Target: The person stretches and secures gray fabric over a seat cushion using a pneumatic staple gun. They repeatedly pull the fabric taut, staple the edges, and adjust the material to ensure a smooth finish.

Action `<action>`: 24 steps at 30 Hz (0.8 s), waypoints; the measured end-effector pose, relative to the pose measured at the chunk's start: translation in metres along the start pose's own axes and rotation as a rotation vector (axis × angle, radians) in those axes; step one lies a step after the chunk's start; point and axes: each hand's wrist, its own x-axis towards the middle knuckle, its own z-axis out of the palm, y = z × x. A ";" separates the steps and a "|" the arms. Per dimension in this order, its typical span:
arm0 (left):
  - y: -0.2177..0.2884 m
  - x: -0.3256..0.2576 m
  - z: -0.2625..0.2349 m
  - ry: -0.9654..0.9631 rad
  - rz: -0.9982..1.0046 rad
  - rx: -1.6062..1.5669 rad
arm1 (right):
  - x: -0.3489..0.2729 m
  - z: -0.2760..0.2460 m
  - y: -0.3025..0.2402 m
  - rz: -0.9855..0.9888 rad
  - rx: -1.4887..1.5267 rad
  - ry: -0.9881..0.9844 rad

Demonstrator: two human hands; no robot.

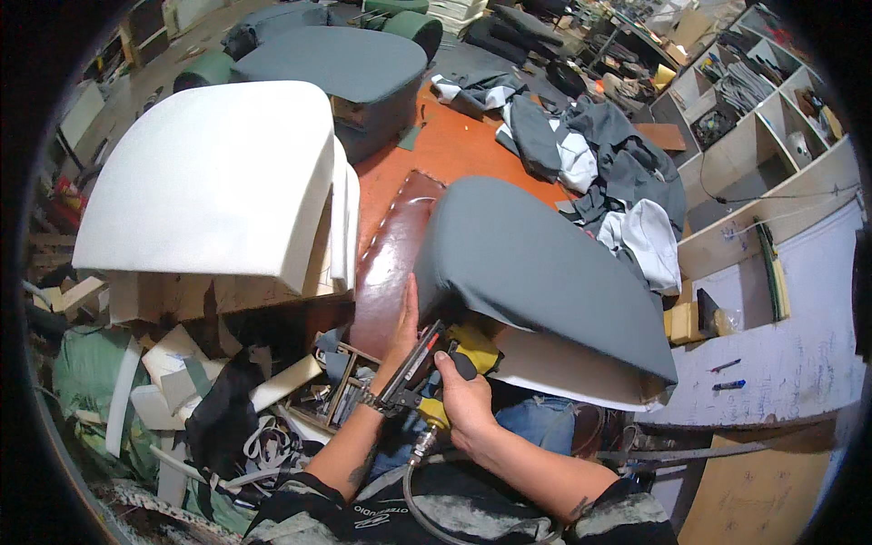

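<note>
In my right hand (pixel 467 398) is a yellow-and-black air staple gun (pixel 474 346), my fingers wrapped around its handle. A hose (pixel 411 486) runs from its metal fitting down over my lap. Directly ahead, a rounded seat or back panel (pixel 536 250) covered in grey fabric lies tilted, its white underside edge (pixel 545 368) facing me. The gun's head is close to that near edge; whether it touches cannot be seen. My left hand (pixel 403 322) has its fingers stretched out flat beside the panel's left end, holding nothing, with the gun's long magazine in front of the wrist.
A white padded panel (pixel 213 173) stands at left, with a grey covered one (pixel 336 64) behind it. Grey-and-white fabric covers (pixel 590 150) are heaped on the orange tabletop (pixel 454 136). Foam scraps (pixel 173 363) lie lower left; wooden shelving (pixel 758 136) and pens (pixel 728 385) are right.
</note>
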 end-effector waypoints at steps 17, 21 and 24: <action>-0.024 -0.045 -0.041 0.315 -0.656 -0.466 | 0.031 -0.250 0.018 -0.193 -0.801 -0.253; 0.010 -0.013 -0.042 0.463 -0.350 0.078 | 0.036 -0.278 0.027 -0.319 -0.889 -0.057; 0.063 0.013 -0.038 0.440 0.068 0.539 | 0.028 -0.273 0.014 -0.247 -1.371 0.092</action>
